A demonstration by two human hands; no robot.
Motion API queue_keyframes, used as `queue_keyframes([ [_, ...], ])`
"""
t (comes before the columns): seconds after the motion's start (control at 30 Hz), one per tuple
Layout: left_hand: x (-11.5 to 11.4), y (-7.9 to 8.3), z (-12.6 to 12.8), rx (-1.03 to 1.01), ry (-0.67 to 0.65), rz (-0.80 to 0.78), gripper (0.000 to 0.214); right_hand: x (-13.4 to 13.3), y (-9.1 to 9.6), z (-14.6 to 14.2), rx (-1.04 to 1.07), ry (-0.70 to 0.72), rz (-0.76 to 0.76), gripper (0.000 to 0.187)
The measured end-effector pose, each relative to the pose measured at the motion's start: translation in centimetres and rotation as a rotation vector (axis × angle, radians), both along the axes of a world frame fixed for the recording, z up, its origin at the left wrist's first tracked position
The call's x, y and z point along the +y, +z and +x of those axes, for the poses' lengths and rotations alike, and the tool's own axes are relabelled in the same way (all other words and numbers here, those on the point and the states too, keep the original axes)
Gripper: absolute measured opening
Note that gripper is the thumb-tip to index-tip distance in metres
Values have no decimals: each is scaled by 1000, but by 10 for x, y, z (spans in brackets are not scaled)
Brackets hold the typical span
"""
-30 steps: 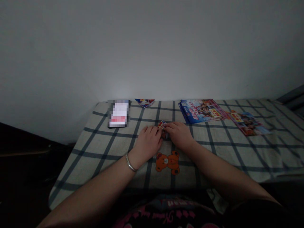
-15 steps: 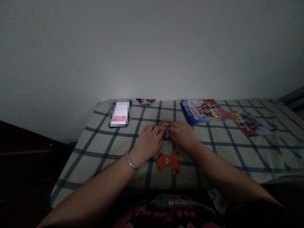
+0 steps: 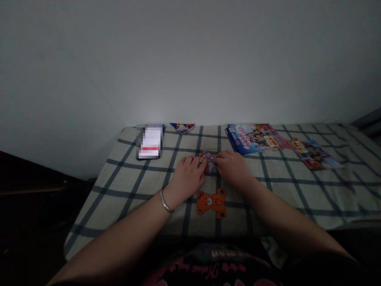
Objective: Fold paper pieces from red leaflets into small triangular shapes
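Between my hands lies a small folded piece of printed paper (image 3: pixel 209 158), coloured blue, red and yellow, on the checked tablecloth (image 3: pixel 131 174). My left hand (image 3: pixel 189 174), with a silver bangle at the wrist, grips its left side, the fingertips pressed onto the paper. At the right edge of the paper my right hand (image 3: pixel 232 167) pinches it between thumb and fingers. Parts of the paper are hidden under the fingertips. An orange teddy bear picture (image 3: pixel 212 203) is on the cloth just below the paper.
A phone with a lit screen (image 3: pixel 150 142) lies at the back left. Beside it, against the wall (image 3: pixel 190 63), is a folded paper triangle (image 3: pixel 182 128). At the back right are a stack of printed flyers (image 3: pixel 253 138) and another flyer (image 3: pixel 315 155).
My right hand has shifted slightly to the right along the paper, so more of its printed surface shows. My left hand stays nearly where it was.
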State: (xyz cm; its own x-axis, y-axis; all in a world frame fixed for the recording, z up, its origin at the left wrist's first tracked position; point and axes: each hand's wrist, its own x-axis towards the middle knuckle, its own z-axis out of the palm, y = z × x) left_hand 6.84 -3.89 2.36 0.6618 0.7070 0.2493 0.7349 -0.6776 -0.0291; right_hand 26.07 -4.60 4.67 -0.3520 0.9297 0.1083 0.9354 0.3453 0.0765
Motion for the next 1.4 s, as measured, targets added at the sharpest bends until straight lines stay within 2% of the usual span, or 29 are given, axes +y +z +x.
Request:
queue_keyframes([
  [0.57, 0, 0, -2, 25, 1, 3, 40, -2, 2, 2, 4, -138, -38, 32],
  [0.7, 1, -1, -1, 32, 19, 0, 39, -3, 3, 2, 25, -127, -32, 33],
  [0.9, 0, -1, -2, 19, 46, -12, 39, -1, 1, 2, 63, -188, -39, 32],
  [1.17, 0, -1, -2, 10, 72, -27, 38, 0, -6, 5, 75, -126, 14, 28],
  [1.4, 1, 0, -2, 5, 60, -19, 40, 0, -16, -3, 104, 70, 64, 30],
])
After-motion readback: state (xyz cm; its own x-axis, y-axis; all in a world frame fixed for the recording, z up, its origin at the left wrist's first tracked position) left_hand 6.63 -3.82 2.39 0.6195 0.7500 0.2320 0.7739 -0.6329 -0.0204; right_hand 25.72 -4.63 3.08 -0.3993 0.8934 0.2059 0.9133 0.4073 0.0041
